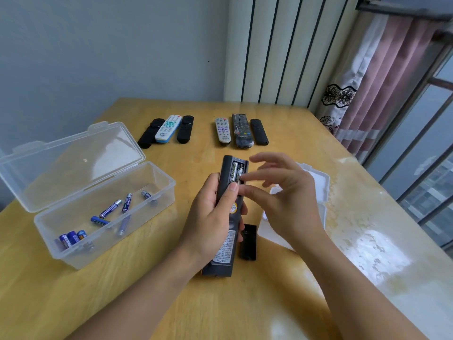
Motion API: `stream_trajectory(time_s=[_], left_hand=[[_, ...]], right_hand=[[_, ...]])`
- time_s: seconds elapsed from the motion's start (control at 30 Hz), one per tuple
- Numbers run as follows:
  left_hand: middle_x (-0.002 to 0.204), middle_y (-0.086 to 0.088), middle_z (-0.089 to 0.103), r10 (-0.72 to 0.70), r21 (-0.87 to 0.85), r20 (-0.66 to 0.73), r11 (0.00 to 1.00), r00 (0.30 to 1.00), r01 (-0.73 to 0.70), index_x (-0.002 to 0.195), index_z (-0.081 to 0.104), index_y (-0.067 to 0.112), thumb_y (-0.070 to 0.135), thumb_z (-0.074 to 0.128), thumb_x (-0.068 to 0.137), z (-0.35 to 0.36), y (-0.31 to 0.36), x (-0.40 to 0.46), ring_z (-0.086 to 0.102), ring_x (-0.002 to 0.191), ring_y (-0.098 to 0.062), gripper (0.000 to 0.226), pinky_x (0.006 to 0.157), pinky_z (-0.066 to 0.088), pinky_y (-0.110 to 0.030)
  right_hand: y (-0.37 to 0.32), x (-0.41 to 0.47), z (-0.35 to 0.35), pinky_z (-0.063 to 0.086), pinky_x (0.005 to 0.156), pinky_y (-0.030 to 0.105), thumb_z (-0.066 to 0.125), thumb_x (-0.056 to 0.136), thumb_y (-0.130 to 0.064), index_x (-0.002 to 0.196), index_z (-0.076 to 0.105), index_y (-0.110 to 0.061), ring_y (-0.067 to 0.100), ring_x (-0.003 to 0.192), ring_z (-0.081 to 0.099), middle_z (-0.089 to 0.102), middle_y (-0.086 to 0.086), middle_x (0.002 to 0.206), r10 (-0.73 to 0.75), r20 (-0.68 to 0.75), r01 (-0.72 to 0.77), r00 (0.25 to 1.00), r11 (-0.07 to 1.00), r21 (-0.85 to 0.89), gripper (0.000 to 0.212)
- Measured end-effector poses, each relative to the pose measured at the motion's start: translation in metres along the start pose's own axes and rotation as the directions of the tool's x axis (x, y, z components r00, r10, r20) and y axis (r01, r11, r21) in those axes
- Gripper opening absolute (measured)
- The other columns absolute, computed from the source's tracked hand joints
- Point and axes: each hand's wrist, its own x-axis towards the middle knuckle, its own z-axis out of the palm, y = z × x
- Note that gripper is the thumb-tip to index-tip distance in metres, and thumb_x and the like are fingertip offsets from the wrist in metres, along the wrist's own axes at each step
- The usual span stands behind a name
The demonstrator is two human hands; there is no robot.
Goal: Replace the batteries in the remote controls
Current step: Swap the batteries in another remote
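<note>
My left hand (pixel 208 217) grips a black remote (pixel 226 241) held back side up above the table, thumb lying on its edge. Its battery bay is uncovered and two gold-and-black batteries (pixel 235 172) lie inside. My right hand (pixel 277 192) hovers over the bay, index fingertip touching the right battery while the other fingers spread out. The remote's black cover (pixel 248 242) lies on the table just right of it. An uncovered clear box (pixel 105 212) at the left holds several blue batteries (pixel 110 208).
Two rows of three remotes lie at the back: a left group (pixel 168 129) and a right group (pixel 241 130). A white box (pixel 316 185) sits behind my right hand, mostly hidden. The wooden table (pixel 220 303) meets a curtain and window on the right.
</note>
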Motion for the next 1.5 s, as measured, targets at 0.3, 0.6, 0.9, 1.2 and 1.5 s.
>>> stream_trajectory(time_s=[0.3, 0.6, 0.9, 1.2, 1.5], left_hand=[[0.071, -0.01, 0.068, -0.139, -0.117, -0.022, 0.984, 0.99, 0.135, 0.104, 0.057, 0.015, 0.025, 0.054, 0.103, -0.003, 0.005, 0.004, 0.063, 0.051, -0.025, 0.011, 0.045, 0.051, -0.032], [0.073, -0.012, 0.07, -0.345, -0.076, -0.066, 0.937, 0.936, 0.34, 0.111, 0.057, 0.011, 0.026, 0.055, 0.103, -0.022, 0.0, 0.012, 0.063, 0.052, -0.023, 0.017, 0.048, 0.054, -0.033], [0.069, -0.015, 0.065, -0.445, -0.202, -0.081, 0.884, 0.892, 0.422, 0.111, 0.058, 0.002, 0.03, 0.046, 0.106, -0.016, 0.004, 0.01, 0.059, 0.047, -0.026, 0.03, 0.045, 0.052, -0.031], [0.077, -0.018, 0.065, -0.417, -0.196, 0.057, 0.886, 0.907, 0.42, 0.12, 0.053, -0.001, 0.028, 0.057, 0.101, -0.011, 0.008, 0.006, 0.06, 0.054, -0.029, 0.035, 0.048, 0.053, -0.033], [0.082, -0.02, 0.068, -0.349, -0.136, 0.088, 0.924, 0.933, 0.358, 0.126, 0.054, 0.003, 0.02, 0.037, 0.106, -0.016, 0.013, 0.004, 0.061, 0.06, -0.03, 0.031, 0.051, 0.054, -0.036]], right_hand=[[-0.013, 0.001, -0.023, 0.055, 0.073, 0.026, 0.07, 0.09, -0.018, 0.109, 0.074, -0.024, 0.005, 0.092, 0.068, 0.073, -0.016, 0.098, 0.005, 0.145, 0.02, 0.989, 0.986, -0.168, 0.02], [-0.018, -0.011, -0.019, 0.011, 0.123, 0.038, 0.071, 0.057, -0.08, 0.121, 0.06, -0.036, 0.006, 0.113, 0.05, 0.061, -0.015, 0.106, 0.304, 0.704, 0.424, 0.642, 0.624, -0.657, 0.079], [-0.017, -0.003, -0.025, 0.007, 0.119, 0.012, 0.076, 0.075, -0.051, 0.112, 0.067, -0.03, 0.0, 0.102, 0.061, 0.068, -0.017, 0.102, 0.064, 0.636, 0.29, 0.769, 0.851, -0.437, 0.043], [-0.006, 0.002, -0.026, 0.058, 0.089, 0.035, 0.046, 0.106, -0.013, 0.112, 0.066, -0.01, 0.014, 0.103, 0.07, 0.074, -0.001, 0.108, 0.045, 0.436, -0.056, 0.899, 0.998, 0.012, 0.02], [0.008, 0.013, -0.045, 0.037, 0.05, 0.024, 0.046, 0.104, -0.007, 0.108, 0.033, -0.011, 0.029, 0.058, 0.038, 0.073, 0.018, 0.083, 0.252, 0.523, -0.373, 0.815, 0.918, 0.139, 0.014]])
